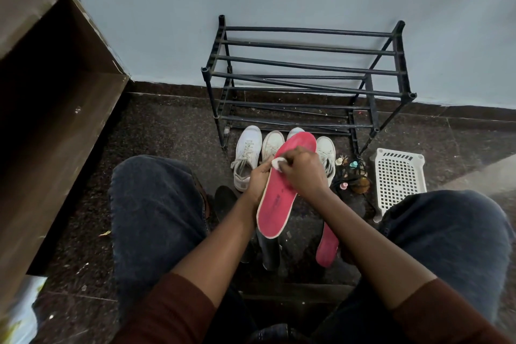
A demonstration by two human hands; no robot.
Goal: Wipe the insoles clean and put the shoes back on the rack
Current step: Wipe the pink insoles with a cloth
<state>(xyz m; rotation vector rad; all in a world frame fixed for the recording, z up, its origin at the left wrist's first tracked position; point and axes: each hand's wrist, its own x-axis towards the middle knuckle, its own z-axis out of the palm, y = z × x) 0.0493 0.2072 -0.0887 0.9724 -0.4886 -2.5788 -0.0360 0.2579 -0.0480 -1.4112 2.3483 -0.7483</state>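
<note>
Between the knees, left hand [257, 181] grips the edge of the red foam insole [275, 205]; right hand [301, 174] pinches a small white wipe [277, 162] onto it.

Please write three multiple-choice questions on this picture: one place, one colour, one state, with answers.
1. Where are the white shoes? A on the rack; B on the floor before it; C on a chair.
2. Which colour is the held insole? A red; B blue; C green.
3. What does the right hand do? A hangs idle; B presses a white wipe on the insole; C grips a shoe.
Answers: 1 B, the rack holds nothing; 2 A, plainly red; 3 B, fingers pinch the wipe against it.
</note>
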